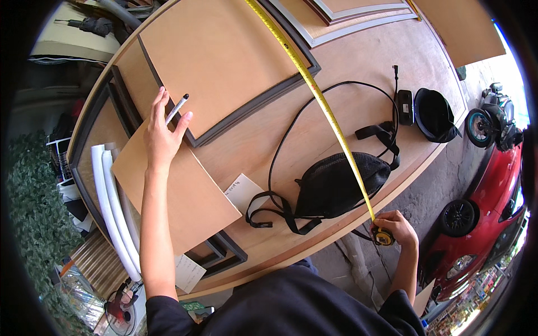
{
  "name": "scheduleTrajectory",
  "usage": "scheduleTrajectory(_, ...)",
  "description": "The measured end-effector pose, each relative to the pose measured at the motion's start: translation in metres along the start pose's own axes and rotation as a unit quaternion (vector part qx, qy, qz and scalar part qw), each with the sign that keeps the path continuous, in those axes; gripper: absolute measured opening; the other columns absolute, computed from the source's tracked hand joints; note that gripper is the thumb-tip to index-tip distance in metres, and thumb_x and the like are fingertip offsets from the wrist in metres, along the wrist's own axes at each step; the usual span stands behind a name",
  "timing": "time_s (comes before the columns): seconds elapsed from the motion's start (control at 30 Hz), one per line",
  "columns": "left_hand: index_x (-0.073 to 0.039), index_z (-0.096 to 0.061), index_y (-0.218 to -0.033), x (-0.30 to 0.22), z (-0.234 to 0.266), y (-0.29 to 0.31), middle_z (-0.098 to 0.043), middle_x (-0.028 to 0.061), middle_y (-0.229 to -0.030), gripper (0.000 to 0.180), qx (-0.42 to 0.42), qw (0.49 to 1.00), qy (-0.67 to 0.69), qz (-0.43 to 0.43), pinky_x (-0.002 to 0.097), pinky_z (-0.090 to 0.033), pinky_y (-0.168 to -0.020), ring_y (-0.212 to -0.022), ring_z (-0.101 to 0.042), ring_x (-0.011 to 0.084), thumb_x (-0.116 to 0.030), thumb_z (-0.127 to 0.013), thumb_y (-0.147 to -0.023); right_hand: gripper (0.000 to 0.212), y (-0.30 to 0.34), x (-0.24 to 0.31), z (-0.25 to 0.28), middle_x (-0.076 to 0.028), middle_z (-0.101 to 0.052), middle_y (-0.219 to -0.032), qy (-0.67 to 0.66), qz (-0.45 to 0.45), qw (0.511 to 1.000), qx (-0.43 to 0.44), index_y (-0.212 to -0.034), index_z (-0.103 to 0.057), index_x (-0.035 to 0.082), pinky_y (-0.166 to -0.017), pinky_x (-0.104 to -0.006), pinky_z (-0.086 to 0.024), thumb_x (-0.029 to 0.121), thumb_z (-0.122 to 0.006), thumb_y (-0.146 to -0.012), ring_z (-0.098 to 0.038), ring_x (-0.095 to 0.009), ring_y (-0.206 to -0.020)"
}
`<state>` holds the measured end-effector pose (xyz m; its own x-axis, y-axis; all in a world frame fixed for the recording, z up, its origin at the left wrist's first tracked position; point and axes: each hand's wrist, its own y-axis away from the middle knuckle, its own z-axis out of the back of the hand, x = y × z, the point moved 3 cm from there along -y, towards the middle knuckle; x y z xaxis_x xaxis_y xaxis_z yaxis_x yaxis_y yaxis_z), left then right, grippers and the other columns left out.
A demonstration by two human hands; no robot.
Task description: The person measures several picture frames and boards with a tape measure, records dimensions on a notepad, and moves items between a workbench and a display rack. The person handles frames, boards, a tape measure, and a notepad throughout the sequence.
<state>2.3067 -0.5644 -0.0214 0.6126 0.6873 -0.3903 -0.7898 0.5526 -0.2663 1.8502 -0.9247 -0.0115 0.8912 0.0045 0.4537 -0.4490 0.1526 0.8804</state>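
In my left hand (161, 140) a marker pen (178, 108) sits between thumb and fingers, dark end pointing up. The hand's fingers reach to the edge of a brown panel with a dark frame (224, 61). Under my left forearm lies a loose brown board (190, 196). My right hand (400, 228) is closed around a black and yellow tape measure (383, 236) beyond the table's near right edge. Its yellow blade (330, 115) stretches diagonally across the table and over the framed panel, and its far end leaves the view at the top.
A black mesh bag (342, 185) with straps and cable lies under the blade on the wooden table (252, 154). A black cap (434, 115) and a small black device (405, 107) are farther right. White tubes (106, 196) lean at left. A motorcycle (490, 117) and red car (485, 207) stand outside.
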Motion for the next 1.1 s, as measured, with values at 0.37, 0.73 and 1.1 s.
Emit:
scheduleTrajectory(0.37, -0.001, -0.046, -0.135, -0.002, 0.001, 0.0, -0.044, 0.0162, -0.145, 0.059, 0.013, 0.999, 0.034, 0.019, 0.0398, -0.038, -0.108, -0.134, -0.043, 0.0321, -0.028, -0.07, -0.088, 0.025, -0.009, -0.001, 0.003, -0.007, -0.07, -0.078, -0.032, -0.024, 0.997, 0.061, -0.087, -0.073, -0.001, -0.066, -0.0247, -0.053, 0.022, -0.062, -0.087, -0.066, -0.013, -0.068)
scheduleTrajectory(0.73, -0.014, -0.065, -0.119, -0.108, -0.009, -0.031, -0.071, 0.007, -0.094, 0.04, -0.053, 0.992, 0.104, -0.041, 0.0299, -0.055, -0.061, -0.072, -0.068, 0.0206, -0.009, -0.074, -0.08, 0.024, -0.011, -0.008, 0.002, -0.007, -0.07, -0.078, -0.044, -0.013, 0.997, 0.056, -0.087, -0.072, -0.001, -0.067, -0.0255, -0.053, 0.021, -0.063, -0.086, -0.065, -0.013, -0.068)
scheduleTrajectory(1.1, -0.019, -0.055, -0.135, -0.191, -0.104, -0.046, -0.072, 0.0081, -0.077, 0.062, 0.161, 0.981, 0.067, -0.085, 0.0335, -0.055, -0.056, -0.061, -0.069, 0.0226, -0.002, -0.066, -0.076, 0.025, -0.007, -0.005, 0.001, -0.007, -0.069, -0.078, -0.049, -0.018, 0.997, 0.063, -0.086, -0.072, -0.001, -0.067, -0.0254, -0.053, 0.023, -0.063, -0.086, -0.065, -0.013, -0.068)
